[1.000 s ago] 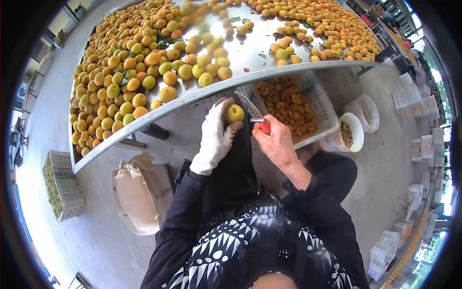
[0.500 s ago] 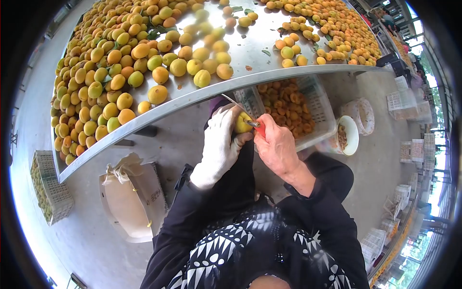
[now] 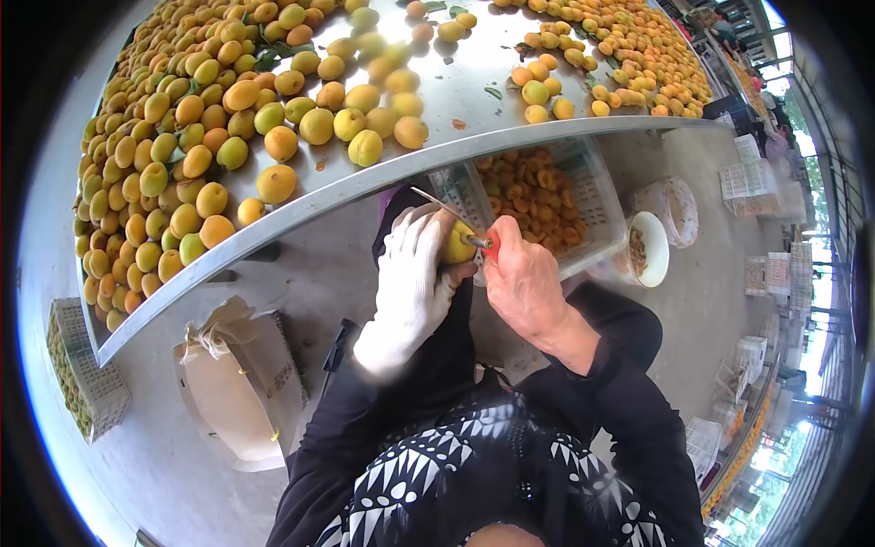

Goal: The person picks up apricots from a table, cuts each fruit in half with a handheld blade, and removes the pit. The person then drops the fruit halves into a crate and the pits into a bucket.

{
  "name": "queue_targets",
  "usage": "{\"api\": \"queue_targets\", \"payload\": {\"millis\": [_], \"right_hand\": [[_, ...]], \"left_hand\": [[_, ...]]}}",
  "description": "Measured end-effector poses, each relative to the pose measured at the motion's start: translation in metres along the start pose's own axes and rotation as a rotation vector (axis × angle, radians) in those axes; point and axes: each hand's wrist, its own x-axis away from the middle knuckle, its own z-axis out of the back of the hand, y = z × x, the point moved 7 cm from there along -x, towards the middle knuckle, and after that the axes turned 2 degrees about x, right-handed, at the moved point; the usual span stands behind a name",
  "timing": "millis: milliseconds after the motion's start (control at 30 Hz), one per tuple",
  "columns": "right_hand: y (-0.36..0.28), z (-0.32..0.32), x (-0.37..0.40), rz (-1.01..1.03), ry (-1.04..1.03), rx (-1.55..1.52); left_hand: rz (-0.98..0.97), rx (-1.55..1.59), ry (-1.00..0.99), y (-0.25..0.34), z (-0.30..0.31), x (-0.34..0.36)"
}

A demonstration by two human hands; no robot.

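Note:
In a white knitted glove, my left hand [image 3: 410, 273] is closed around a yellow-green apricot [image 3: 458, 242]. My bare right hand [image 3: 527, 287] grips the red handle of a knife [image 3: 492, 242], its metal neck against the fruit's right side. A thin blade [image 3: 436, 200] shows above the fruit, pointing up and left; how it joins the handle is hidden. Both hands are close together over my lap, just below the table's near edge. Whether the apricot is cut cannot be seen.
A metal table [image 3: 437, 150] bears many whole apricots [image 3: 210, 118]. Underneath, a plastic crate [image 3: 600, 196] holds halved apricots [image 3: 533, 196]. To its right are a white bucket [image 3: 658, 251] with brown bits and another pail [image 3: 679, 210]. A cardboard box [image 3: 232, 392] and a fruit crate [image 3: 96, 383] stand at left.
The whole view has shifted slightly, with the table and fruit now a little further left. My hands keep the same hold on apricot and knife, and the knife's metal neck shows a bit more.

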Motion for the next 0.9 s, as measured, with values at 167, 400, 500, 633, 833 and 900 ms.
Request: {"api": "queue_targets", "payload": {"millis": [167, 400, 500, 633, 833, 900], "right_hand": [[0.009, -0.009, 0.007, -0.013, 0.002, -0.084], [0.012, -0.014, 0.010, -0.011, 0.014, -0.139], [0.020, -0.021, 0.014, -0.079, -0.071, -0.172], [0.017, -0.025, 0.010, -0.077, -0.059, -0.176], [0.011, -0.015, 0.001, -0.108, -0.154, -0.472], [0.003, -0.005, 0.004, -0.154, -0.217, -0.582]], "left_hand": [[0.022, -0.007, -0.042, 0.002, -0.005, 0.001], [0.099, -0.009, -0.057, 0.002, -0.010, 0.005], [0.140, -0.069, -0.109, 0.001, -0.011, 0.009], [0.136, -0.075, -0.091, -0.002, -0.009, 0.011], [0.032, -0.072, -0.012, -0.008, 0.006, -0.002], [0.003, -0.086, 0.002, -0.005, 0.013, -0.001]]}}
